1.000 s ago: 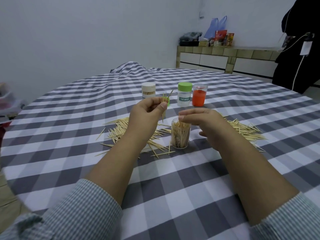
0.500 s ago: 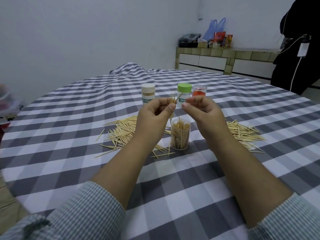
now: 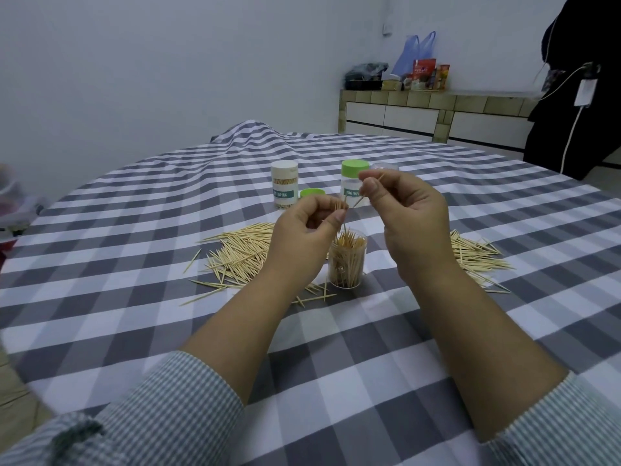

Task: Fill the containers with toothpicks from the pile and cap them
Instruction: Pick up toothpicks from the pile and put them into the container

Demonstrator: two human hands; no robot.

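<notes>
An open clear container [image 3: 347,264] stands upright on the checked cloth, nearly full of toothpicks. Just above its left rim my left hand [image 3: 302,243] pinches a small bunch of toothpicks [image 3: 342,210] between thumb and fingers. My right hand [image 3: 408,223] is raised to the container's upper right and pinches a single toothpick [image 3: 368,193] held at a slant. Loose toothpicks lie in a left pile [image 3: 240,255] and a right pile [image 3: 477,255]. Behind stand a white-capped filled container [image 3: 285,190], a green-capped container [image 3: 353,186] and a loose green cap [image 3: 312,193].
A third container's clear rim [image 3: 384,167] shows behind my right hand. The checked tablecloth [image 3: 336,364] covers a round table, with a raised fold [image 3: 248,132] at the back. A tiled counter [image 3: 437,116] with bags stands by the far wall.
Both hands rose above the open container. My right hand left the container's mouth, went to the bunch in my left hand, and now holds one toothpick apart from it.
</notes>
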